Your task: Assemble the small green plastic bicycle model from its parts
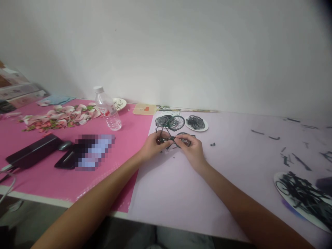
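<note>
Both hands meet over the lilac part of the table, around a small dark model bicycle (168, 128) with thin spoked wheels. My left hand (155, 144) is closed on its left side, fingers curled beneath it. My right hand (191, 147) pinches it from the right, thumb and fingertips together near the left thumb. One wheel stands out above the hands; another part shows behind the right fingers. The fingers hide the small parts between them. Just behind, a white plate (206, 125) holds dark wheels.
A plate (277, 186) of dark bicycle parts is at the right, with loose pieces behind it. A plastic bottle (113, 121), pink petals (62, 116), a phone (94, 152), a mouse (65, 145) and a black box (33, 152) are on the pink left side.
</note>
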Demonstrator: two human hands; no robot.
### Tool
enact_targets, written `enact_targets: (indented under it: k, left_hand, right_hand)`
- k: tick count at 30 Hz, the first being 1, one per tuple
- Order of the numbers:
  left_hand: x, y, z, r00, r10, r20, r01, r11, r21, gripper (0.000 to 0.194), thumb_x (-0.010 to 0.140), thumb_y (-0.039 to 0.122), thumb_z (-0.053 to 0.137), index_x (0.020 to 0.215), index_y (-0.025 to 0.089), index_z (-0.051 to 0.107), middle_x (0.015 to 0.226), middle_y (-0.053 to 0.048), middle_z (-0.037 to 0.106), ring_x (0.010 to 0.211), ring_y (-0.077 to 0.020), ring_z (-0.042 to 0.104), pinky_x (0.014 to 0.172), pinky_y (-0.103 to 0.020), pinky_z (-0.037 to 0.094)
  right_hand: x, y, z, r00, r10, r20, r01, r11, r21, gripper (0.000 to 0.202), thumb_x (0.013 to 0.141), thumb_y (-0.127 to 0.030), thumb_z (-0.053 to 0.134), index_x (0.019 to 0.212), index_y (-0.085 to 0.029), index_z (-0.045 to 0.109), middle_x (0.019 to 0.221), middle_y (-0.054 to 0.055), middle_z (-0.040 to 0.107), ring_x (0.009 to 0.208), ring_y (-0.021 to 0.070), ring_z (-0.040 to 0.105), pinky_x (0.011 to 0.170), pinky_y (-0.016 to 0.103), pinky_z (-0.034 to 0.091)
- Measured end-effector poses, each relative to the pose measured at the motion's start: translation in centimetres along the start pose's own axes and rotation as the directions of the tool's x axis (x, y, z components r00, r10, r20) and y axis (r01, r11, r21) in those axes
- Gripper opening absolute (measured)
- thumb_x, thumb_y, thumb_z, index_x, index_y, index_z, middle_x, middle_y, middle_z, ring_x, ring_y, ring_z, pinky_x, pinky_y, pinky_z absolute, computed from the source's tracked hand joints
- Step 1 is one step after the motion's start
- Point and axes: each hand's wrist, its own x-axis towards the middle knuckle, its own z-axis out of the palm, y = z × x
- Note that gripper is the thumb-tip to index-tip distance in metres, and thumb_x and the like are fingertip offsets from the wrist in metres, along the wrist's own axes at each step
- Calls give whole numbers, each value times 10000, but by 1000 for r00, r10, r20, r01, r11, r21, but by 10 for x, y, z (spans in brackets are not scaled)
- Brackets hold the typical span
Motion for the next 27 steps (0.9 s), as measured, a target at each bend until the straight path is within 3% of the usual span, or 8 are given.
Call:
enact_targets:
  k: [9, 14, 20, 27]
  left_hand:
    - [-6, 9, -1, 965, 248, -91, -222, 948, 229, 245, 914, 392, 705, 1070, 204, 681, 1029, -75, 737, 912, -220, 662, 793, -324, 485]
    - [-6, 8, -1, 964, 256, -72, -229, 937, 262, 250, 935, 385, 683, 1113, 211, 675, 1039, -76, 735, 872, -213, 658, 731, -310, 472]
    - [-7, 7, 0, 943, 328, -63, -290, 898, 330, 274, 943, 374, 673, 1157, 204, 648, 1064, -92, 711, 955, -236, 646, 825, -341, 480]
    - [-7, 7, -1, 924, 382, -33, -341, 858, 384, 238, 956, 349, 649, 1151, 214, 623, 1075, -102, 693, 971, -248, 623, 864, -369, 469]
  right_hand:
    - [-1, 1, -1, 1000, -4, 17, 5, 1000, -22, 252, 788, -430, 817, 935, -227, 795, 1011, 63, 764, 844, 212, 671, 731, 334, 518]
    - [-1, 6, 0, 1000, -6, 1, 6, 1000, -21, 234, 805, -441, 807, 914, -234, 796, 996, 57, 770, 856, 218, 671, 740, 341, 527]
    - [-2, 10, 1, 1000, -26, -16, 26, 1000, -10, 269, 817, -428, 804, 992, -224, 802, 1004, 62, 785, 813, 207, 664, 703, 327, 515]
    - [-2, 1, 0, 994, -97, -46, 90, 986, -141, 271, 817, -443, 793, 934, -198, 795, 897, 64, 786, 747, 210, 643, 675, 334, 508]
